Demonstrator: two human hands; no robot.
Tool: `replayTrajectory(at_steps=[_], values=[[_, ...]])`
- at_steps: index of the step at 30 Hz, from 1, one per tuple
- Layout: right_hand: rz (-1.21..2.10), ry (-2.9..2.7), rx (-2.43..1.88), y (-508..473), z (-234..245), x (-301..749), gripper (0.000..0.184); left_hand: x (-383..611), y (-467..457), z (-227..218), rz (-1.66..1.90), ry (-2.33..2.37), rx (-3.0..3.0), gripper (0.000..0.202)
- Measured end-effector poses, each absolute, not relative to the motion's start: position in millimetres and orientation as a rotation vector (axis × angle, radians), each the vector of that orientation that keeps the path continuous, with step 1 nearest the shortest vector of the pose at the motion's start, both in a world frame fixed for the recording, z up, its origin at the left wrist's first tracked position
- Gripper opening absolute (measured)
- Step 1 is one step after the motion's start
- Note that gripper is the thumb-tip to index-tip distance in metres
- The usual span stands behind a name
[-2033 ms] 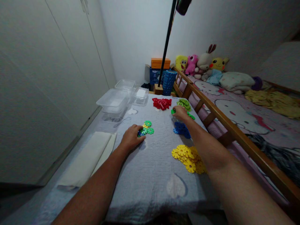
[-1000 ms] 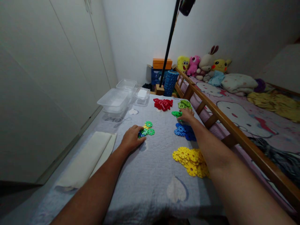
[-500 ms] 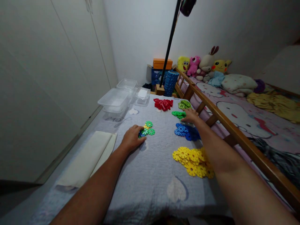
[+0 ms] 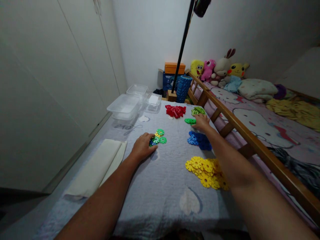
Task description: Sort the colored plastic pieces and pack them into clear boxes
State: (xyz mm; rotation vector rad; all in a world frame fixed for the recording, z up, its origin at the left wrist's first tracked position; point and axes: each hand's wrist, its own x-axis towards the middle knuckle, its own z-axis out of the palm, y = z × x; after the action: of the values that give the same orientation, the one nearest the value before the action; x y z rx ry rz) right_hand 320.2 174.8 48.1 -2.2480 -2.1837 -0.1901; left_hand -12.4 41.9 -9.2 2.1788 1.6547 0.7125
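Note:
My left hand (image 4: pixel 143 146) rests on the cloth, its thumb and fingers closed around the left side of a cluster of joined snowflake discs (image 4: pixel 160 137). Green, yellow and blue discs show in that cluster; its left part is hidden by my fingers. On the far right, my right hand (image 4: pixel 200 122) bends its fingers down over the pile of green snowflake discs (image 4: pixel 189 121) and appears to grip one, though the fingertips are partly hidden. Nearer me, below that hand, lie blue discs (image 4: pixel 196 139). A larger heap of yellow discs (image 4: pixel 206 170) is beside my right forearm.
Red pieces (image 4: pixel 175 111) and lime-green discs (image 4: pixel 198 111) lie at the table's far end. Clear plastic containers (image 4: pixel 123 106) stand at the far left, with a folded cream cloth (image 4: pixel 96 168) nearer. A wooden bed rail (image 4: pixel 232 130) borders the right side; a black pole (image 4: pixel 183 43) rises behind.
My right hand has shifted slightly toward the left over the green discs, covering more of them. My left hand stays on the joined cluster. The whole view has moved slightly.

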Motion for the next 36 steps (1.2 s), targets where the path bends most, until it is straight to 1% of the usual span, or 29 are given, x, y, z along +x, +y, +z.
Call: replayTrajectory(at_steps=[2, 6, 8, 11, 13, 16, 18, 25, 28, 33, 36], values=[[-0.114, -2.303, -2.079, 172, 55, 296, 0.057, -12, 42, -10, 0.718, 1.655, 2.169, 0.047], [0.271, -2.677, -1.645, 162, 59, 234, 0.037, -13, 42, -12, 0.751, 1.641, 2.137, 0.051], [0.331, -2.788, -1.493, 156, 55, 206, 0.034, -13, 42, -12, 0.775, 1.629, 2.133, 0.051], [0.269, -2.835, -1.397, 147, 46, 176, 0.045, -13, 42, -11, 0.785, 1.622, 2.131, 0.05], [0.221, -2.857, -1.421, 143, 42, 166, 0.045, -13, 41, -9, 0.77, 1.627, 2.13, 0.05], [0.193, -2.87, -1.452, 140, 38, 161, 0.034, -13, 41, -8, 0.757, 1.636, 2.135, 0.049], [0.196, -2.85, -1.456, 139, 37, 163, 0.031, -13, 42, -9, 0.756, 1.643, 2.137, 0.048], [0.201, -2.702, -1.531, 149, 37, 195, 0.038, -13, 42, -12, 0.765, 1.631, 2.159, 0.049], [0.118, -2.583, -1.681, 159, 40, 225, 0.037, -13, 42, -11, 0.763, 1.628, 2.149, 0.048], [-0.109, -2.247, -2.06, 179, 44, 281, 0.04, -14, 42, -11, 0.767, 1.628, 2.142, 0.046], [-0.145, -2.103, -2.173, 188, 44, 306, 0.04, -14, 43, -13, 0.765, 1.629, 2.141, 0.047]])
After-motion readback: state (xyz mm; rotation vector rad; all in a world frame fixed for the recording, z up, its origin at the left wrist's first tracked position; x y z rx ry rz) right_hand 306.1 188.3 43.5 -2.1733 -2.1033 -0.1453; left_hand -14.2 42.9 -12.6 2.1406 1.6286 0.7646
